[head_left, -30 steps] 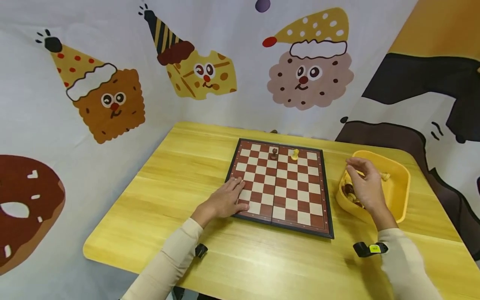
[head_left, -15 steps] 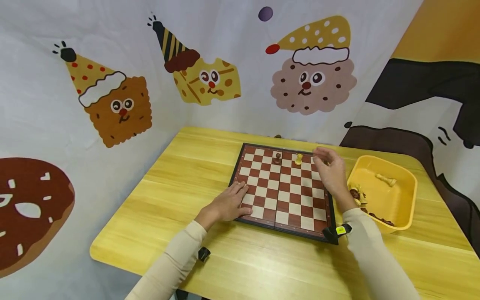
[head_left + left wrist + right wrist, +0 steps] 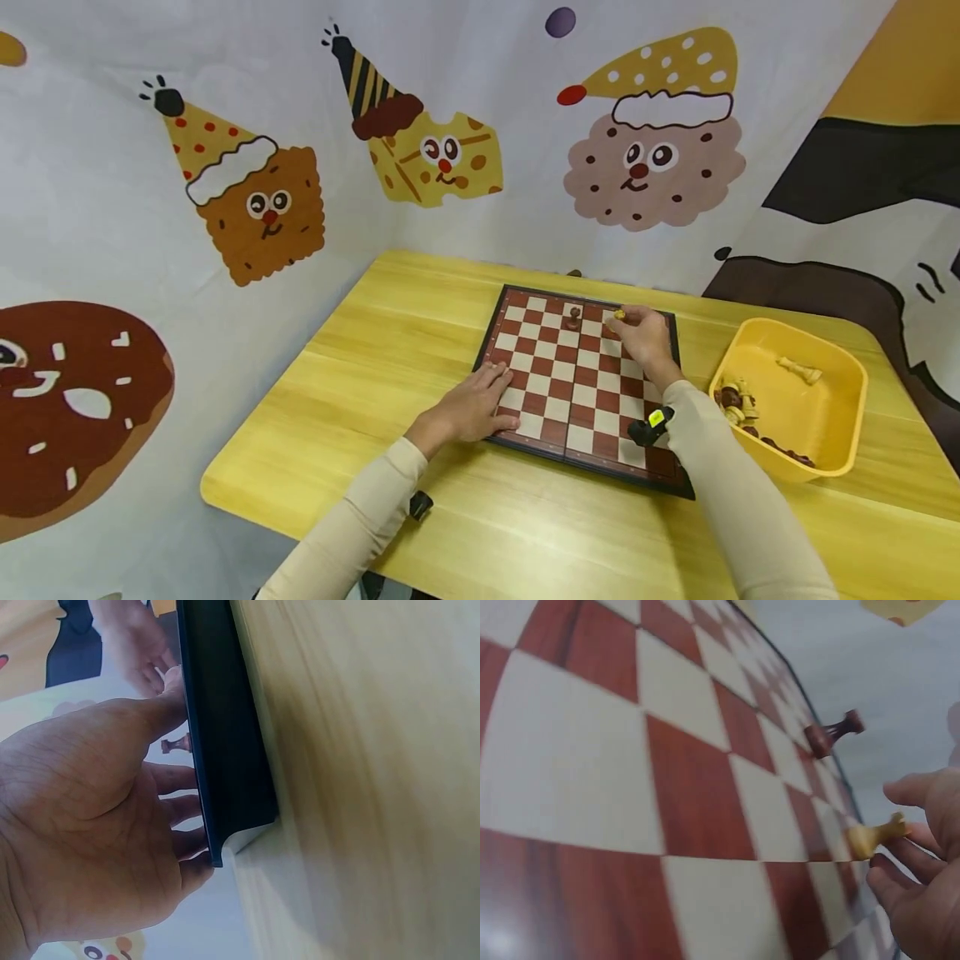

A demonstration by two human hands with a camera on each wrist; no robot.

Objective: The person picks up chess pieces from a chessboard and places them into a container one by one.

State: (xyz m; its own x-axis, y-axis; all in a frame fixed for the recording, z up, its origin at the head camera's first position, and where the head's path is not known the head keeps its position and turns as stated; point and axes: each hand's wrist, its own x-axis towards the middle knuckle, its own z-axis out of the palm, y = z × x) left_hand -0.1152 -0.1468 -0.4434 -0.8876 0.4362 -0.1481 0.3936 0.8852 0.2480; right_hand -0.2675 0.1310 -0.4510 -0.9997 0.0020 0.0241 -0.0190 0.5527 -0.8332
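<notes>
On the brown-and-cream chessboard [image 3: 551, 383] stand a yellow chess piece [image 3: 619, 314] and a dark brown chess piece [image 3: 573, 319], both in the far row. My right hand [image 3: 647, 340] holds the yellow piece with its fingertips, which cover part of it in the head view. Seen by the right wrist camera, the yellow piece [image 3: 870, 838] sits amid the fingers, its base at the board. My left hand [image 3: 468, 406] lies flat over the board's near left edge. In the left wrist view, that hand [image 3: 97, 817] rests against the dark rim [image 3: 225, 735].
A yellow plastic tub [image 3: 825, 417] stands right of the board. Yellow and dark chess pieces [image 3: 735, 400] lie in its left part, with one yellow piece [image 3: 799, 370] apart at the back. Beneath everything is a wooden table [image 3: 315, 442], against a cartoon-printed cloth [image 3: 517, 242].
My right hand has moved left from above the tub to the yellow piece and has taken hold of it. The left hand stays on the board's edge. The head view has shifted slightly.
</notes>
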